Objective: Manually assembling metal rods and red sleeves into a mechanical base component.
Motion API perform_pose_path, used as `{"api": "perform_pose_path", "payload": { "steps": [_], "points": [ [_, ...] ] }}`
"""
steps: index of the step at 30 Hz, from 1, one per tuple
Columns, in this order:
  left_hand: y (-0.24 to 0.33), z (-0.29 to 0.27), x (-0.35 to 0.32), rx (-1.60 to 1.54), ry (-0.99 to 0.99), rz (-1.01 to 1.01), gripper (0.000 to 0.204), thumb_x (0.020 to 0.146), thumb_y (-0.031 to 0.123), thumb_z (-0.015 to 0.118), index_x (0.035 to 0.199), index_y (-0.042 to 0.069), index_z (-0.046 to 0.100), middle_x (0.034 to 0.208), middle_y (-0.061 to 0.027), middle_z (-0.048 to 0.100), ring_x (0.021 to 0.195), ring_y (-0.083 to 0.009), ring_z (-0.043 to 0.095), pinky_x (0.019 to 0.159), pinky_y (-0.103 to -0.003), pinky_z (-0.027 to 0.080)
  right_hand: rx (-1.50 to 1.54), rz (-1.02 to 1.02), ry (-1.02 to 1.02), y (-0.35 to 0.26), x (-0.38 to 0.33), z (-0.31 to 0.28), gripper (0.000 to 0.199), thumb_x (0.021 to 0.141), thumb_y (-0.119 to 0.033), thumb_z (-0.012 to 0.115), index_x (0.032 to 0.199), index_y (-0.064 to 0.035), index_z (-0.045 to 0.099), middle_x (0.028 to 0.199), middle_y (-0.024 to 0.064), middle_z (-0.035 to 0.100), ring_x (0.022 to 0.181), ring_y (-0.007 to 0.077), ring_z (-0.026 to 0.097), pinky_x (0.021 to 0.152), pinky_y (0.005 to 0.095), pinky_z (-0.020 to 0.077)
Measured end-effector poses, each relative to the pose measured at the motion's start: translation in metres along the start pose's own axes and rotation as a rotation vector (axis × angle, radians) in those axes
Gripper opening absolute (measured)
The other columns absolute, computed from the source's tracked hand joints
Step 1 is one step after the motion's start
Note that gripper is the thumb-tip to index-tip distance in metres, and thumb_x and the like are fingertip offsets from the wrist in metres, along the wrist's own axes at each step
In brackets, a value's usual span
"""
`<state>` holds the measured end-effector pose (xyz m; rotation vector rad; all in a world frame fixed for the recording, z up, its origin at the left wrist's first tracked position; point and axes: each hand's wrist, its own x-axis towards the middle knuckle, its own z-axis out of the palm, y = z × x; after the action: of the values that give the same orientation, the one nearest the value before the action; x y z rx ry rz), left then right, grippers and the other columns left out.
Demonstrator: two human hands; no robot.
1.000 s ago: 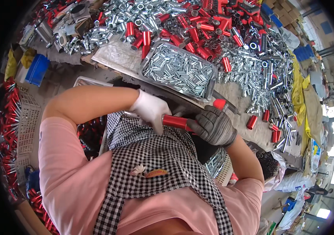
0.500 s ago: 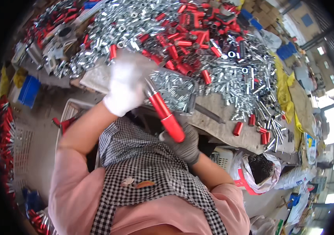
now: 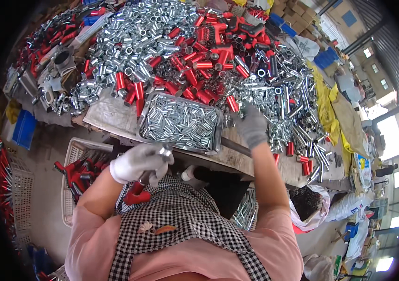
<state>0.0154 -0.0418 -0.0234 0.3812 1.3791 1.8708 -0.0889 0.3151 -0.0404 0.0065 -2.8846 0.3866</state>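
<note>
workshop: bench [image 3: 115, 114] heaped with metal sleeves [image 3: 162, 37]

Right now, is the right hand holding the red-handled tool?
No, the left hand grips the red-handled tool near the apron, while the right hand reaches onto the pile of metal parts.

Red-handled tool [image 3: 139, 189], one unit, in hand.
Red grip low, silver metal end up, tilted; held off the table's near edge, just before the metal tray's front rim.
</note>
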Motion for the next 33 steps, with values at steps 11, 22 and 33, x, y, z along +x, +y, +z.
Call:
{"api": "perform_pose_path", "payload": {
  "steps": [11,22,33],
  "points": [
    [-0.021,0.005,-0.004,0.086,0.056,0.053,0.026,0.102,0.015,0.046,0.114,-0.007,0.056,0.071,-0.0067,0.058,0.058,-0.0138,0.058,0.055,-0.027,0.047,-0.074,0.162,-0.066,0.082,0.084,0.033,0.066,0.072,-0.035,0.079,0.125,-0.0012,0.058,0.115,0.0252,0.066,0.110,0.0389,0.063,0.094,0.0450,0.0494],
    [-0.026,0.010,-0.015,0.109,-0.054,0.013,0.027,0.096,0.013,0.054,0.119,-0.001,0.059,0.079,-0.0028,0.061,0.067,-0.0098,0.060,0.062,-0.025,0.050,-0.121,0.046,-0.068,0.073,0.080,0.049,0.035,0.082,-0.022,0.072,0.111,-0.0071,0.060,0.108,0.0230,0.064,0.086,0.0400,0.066,0.077,0.0496,0.0514],
    [-0.036,-0.001,-0.012,0.084,0.058,0.044,0.034,0.100,0.027,0.054,0.124,0.002,0.056,0.083,-0.0033,0.062,0.065,-0.0088,0.059,0.058,-0.024,0.050,0.595,-0.648,-0.353,-0.135,-0.027,-0.045,0.033,0.087,-0.015,0.071,0.117,-0.0078,0.060,0.087,0.0060,0.063,0.075,0.0192,0.065,0.070,0.0337,0.0556]
  ]
}}
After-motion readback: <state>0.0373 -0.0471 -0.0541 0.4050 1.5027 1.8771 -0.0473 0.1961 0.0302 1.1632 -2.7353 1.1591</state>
